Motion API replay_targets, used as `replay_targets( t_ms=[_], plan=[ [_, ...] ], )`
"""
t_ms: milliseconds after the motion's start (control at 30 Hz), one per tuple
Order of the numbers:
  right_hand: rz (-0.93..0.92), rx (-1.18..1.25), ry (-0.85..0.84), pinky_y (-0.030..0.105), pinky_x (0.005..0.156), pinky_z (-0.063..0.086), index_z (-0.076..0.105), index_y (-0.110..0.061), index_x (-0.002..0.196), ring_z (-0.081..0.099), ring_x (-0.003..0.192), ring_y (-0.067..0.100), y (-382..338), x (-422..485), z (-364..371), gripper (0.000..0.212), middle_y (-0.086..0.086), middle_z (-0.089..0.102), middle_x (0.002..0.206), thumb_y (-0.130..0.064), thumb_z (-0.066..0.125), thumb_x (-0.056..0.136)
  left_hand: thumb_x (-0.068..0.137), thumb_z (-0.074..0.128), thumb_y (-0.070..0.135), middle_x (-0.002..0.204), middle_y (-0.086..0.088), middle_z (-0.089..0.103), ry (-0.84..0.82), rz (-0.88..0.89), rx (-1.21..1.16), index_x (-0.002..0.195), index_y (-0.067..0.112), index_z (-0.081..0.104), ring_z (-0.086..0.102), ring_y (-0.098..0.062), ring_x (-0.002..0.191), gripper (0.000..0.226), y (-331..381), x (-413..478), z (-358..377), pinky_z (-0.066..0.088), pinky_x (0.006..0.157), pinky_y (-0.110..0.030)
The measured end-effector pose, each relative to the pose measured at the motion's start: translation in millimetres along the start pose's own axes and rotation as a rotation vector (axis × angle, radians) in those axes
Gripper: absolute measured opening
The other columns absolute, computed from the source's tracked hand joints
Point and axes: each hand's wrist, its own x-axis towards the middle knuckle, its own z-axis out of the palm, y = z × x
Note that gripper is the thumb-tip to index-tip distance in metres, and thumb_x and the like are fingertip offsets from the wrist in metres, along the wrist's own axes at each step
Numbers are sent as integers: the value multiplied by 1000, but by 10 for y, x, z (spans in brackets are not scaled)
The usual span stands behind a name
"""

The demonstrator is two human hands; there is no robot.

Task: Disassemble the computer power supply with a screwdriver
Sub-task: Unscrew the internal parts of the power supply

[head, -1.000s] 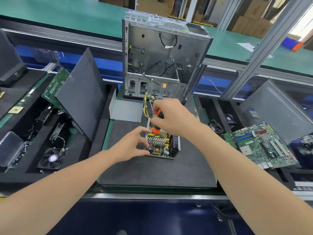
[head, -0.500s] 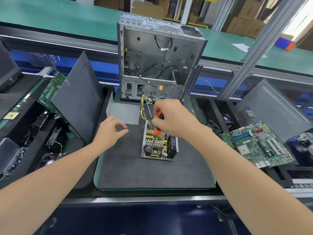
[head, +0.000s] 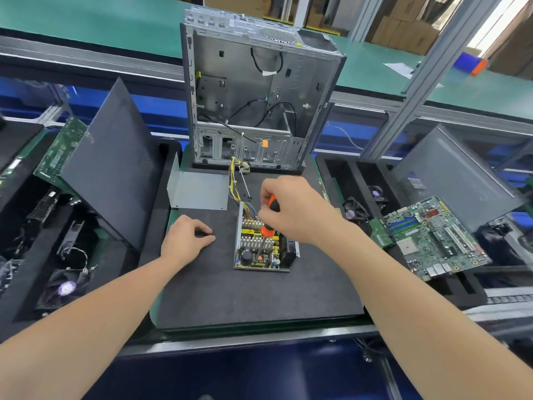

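Grey-metal power supply (head: 261, 249), board exposed, before upright steel computer case (head: 259, 90); bent grey cover (head: 199, 190) off. Right hand (head: 291, 215) clamps orange-black screwdriver (head: 267, 230) over board; left hand (head: 184, 238) fingertips pinched, perhaps on screw. Board removal likely remains.

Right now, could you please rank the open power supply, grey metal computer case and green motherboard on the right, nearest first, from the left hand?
1. Open power supply, right of the left hand.
2. Grey metal computer case, behind.
3. Green motherboard, far right.
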Motion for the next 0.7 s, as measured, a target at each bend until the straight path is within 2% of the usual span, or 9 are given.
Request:
replay_targets(
  t_ms=[233, 533, 700],
  plan=[
    [19, 11, -1, 42, 77, 55, 58, -21, 89, 58, 89, 22, 3, -27, 4, 6, -1, 58, 92, -26, 60, 92, 84, 87, 29, 105, 4, 60, 5, 13, -2, 95, 26, 80, 63, -15, 96, 13, 9, -35, -10, 52, 93, -35],
    [41, 13, 19, 36, 70, 52, 56, -25, 86, 56, 85, 17, 92, -75, -25, 8, -6, 55, 87, -28, 62, 91, 93, 78, 29, 102, 5, 60, 24, 25, 32, 92, 27, 79, 60, -15, 96, 2, 65, -50, -20, 51, 85, -36],
    [42, 18, 25, 34, 70, 51, 56, -25, 87, 54, 82, 13, 133, -81, -34, 9, -8, 53, 85, -28, 63, 92, 94, 77, 26, 101, 5, 62, 18, 84, 54, 92, 27, 77, 60, -14, 96, 2, 257, 83, 3, 53, 88, -38]
  ],
)
